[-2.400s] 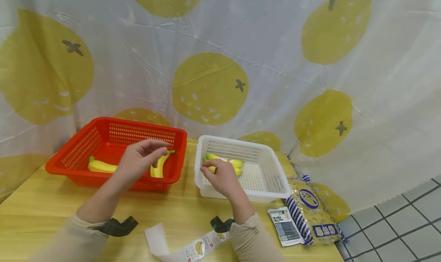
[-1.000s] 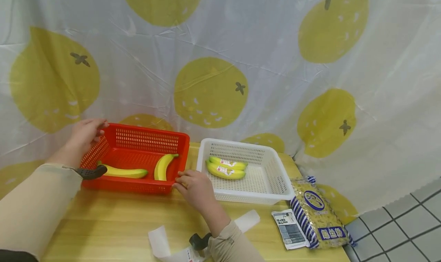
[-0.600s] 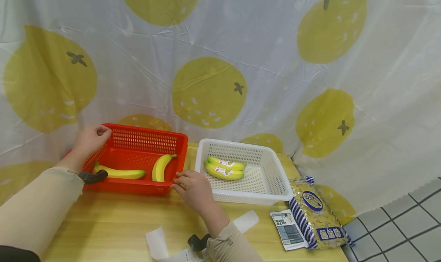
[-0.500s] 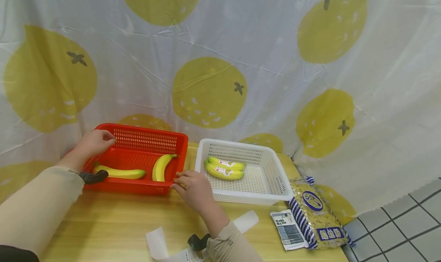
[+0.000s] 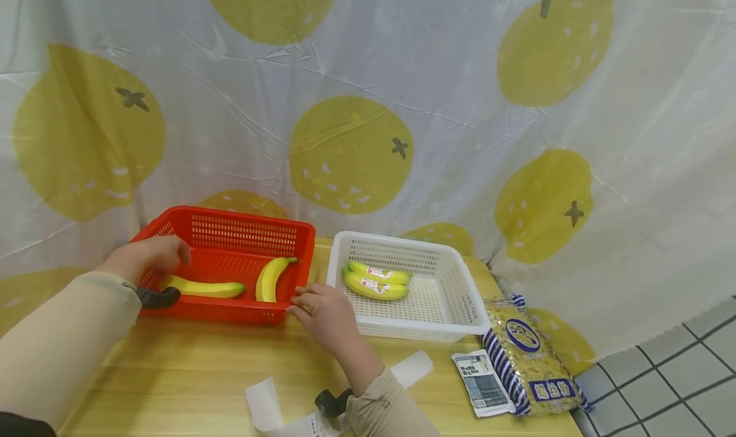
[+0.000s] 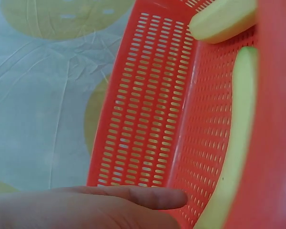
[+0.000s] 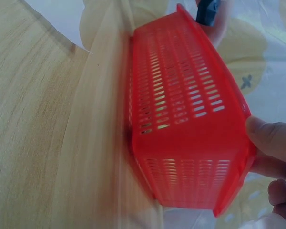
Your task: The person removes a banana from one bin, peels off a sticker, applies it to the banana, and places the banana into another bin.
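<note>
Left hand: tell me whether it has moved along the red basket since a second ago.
Yes. The left hand has come down from the red basket's far left corner toward its near left side, close to the left banana.

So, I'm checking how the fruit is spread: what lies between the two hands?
In the head view, the red basket spans the gap between the left hand and right hand, with two bananas inside.
</note>
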A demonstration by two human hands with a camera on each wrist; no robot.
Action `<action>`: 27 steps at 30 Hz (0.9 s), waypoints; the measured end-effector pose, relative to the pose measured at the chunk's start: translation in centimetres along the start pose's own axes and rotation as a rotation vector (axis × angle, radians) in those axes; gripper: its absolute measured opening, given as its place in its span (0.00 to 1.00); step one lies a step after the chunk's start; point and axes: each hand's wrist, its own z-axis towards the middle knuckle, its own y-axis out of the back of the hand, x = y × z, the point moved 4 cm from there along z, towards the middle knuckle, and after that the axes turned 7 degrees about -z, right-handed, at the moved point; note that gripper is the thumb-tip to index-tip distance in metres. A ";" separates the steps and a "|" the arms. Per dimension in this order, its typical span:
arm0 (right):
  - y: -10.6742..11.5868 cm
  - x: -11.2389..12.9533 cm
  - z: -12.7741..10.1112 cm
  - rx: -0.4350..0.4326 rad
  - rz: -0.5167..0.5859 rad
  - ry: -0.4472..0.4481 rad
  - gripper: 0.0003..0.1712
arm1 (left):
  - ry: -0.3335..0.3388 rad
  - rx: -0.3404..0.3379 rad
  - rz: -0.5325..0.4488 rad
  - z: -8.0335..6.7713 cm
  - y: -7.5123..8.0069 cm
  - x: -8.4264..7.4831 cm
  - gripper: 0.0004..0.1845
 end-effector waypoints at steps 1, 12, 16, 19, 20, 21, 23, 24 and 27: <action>0.0 0.0 0.0 -0.002 0.000 0.002 0.10 | 0.011 0.022 -0.009 -0.1 -0.2 0.0 0.26; 0.0 0.0 0.0 -0.020 -0.005 0.005 0.10 | 0.114 0.133 0.020 -0.6 -0.6 -0.2 0.26; -0.1 0.0 0.0 -0.011 -0.003 -0.004 0.10 | 0.111 0.131 0.050 -0.7 -0.5 -0.1 0.23; -0.1 0.0 0.0 -0.004 -0.001 -0.009 0.10 | 0.095 0.131 0.048 -0.6 -0.5 0.1 0.21; -0.1 0.0 0.0 -0.002 0.002 -0.011 0.10 | 0.086 0.132 0.041 -0.6 -0.6 0.2 0.21; -0.1 0.0 0.0 -0.001 0.006 -0.012 0.10 | 0.073 0.131 0.032 -0.4 -0.7 0.3 0.21; 0.0 0.0 0.0 -0.002 0.009 -0.012 0.10 | 0.042 0.123 0.030 -0.2 -0.8 0.4 0.20; 0.0 0.0 0.0 -0.003 0.010 -0.013 0.10 | 0.030 0.119 0.030 -0.1 -0.9 0.5 0.20; 0.1 0.0 0.0 -0.009 0.012 -0.011 0.10 | -0.003 0.112 0.030 0.1 -1.1 0.6 0.19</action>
